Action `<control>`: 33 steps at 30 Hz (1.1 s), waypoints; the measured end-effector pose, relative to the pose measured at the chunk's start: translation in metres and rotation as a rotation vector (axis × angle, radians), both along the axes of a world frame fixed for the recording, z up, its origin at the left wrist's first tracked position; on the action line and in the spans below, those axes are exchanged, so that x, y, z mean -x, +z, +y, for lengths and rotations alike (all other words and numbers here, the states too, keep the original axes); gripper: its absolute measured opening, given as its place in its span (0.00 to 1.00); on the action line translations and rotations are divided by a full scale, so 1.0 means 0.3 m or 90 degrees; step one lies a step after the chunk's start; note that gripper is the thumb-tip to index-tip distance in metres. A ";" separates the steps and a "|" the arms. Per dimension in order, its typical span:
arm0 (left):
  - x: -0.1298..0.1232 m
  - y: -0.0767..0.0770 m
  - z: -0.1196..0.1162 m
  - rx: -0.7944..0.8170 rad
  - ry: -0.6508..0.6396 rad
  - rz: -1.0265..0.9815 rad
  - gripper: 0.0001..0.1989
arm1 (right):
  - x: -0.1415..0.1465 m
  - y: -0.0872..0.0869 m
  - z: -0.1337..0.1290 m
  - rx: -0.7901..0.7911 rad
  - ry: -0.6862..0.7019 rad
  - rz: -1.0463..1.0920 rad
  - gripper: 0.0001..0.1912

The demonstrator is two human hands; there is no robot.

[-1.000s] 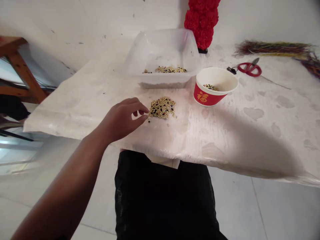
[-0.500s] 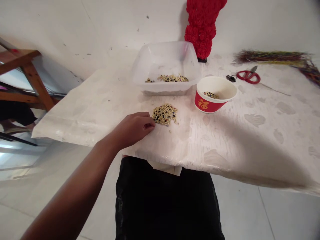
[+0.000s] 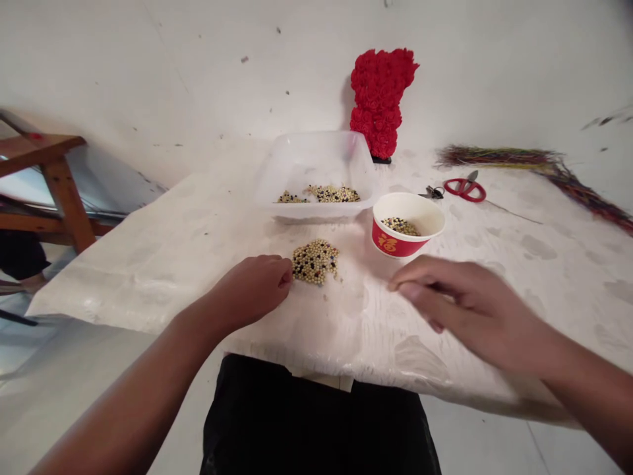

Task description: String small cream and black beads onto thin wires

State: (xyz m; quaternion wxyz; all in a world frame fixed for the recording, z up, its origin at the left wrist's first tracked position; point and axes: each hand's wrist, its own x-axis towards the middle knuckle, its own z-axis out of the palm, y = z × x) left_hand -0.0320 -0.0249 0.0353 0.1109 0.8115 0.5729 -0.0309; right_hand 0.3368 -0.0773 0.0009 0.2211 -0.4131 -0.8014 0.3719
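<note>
Left hand lies closed, fingers curled, its knuckles against or just beside the near-left edge of a flat heap of small round cream, black and coloured beads; whether it grips any bead cannot be told; the heap sits between the hands, nearer the left, roughly round in outline, no long axis distinguishable, a few loose beads trailing toward the right hand; that hand is blurred, thumb and forefinger tips together, aimed leftward; any bead between them cannot be made out; just beyond its fingertips stands an upright red-and-white paper bowl containing beads; beyond the heap sits a translucent white plastic tub, long side crosswise, also containing beads; red-handled scissors lie beyond the right hand, blades pointing away.
</note>
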 end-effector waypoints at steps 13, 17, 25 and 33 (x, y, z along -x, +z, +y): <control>-0.112 0.003 0.144 -0.099 -0.097 -0.194 0.05 | 0.336 0.024 0.195 0.020 0.044 0.046 0.07; -0.082 -0.023 0.153 -0.101 -0.086 -0.240 0.04 | 0.330 -0.019 0.202 0.028 0.007 0.074 0.16; 0.098 -0.054 0.046 -0.083 0.083 -0.203 0.11 | 0.316 -0.033 0.193 -0.009 -0.019 0.098 0.23; 0.093 -0.061 0.025 0.008 0.047 -0.205 0.10 | 0.318 -0.037 0.208 0.011 -0.038 0.103 0.22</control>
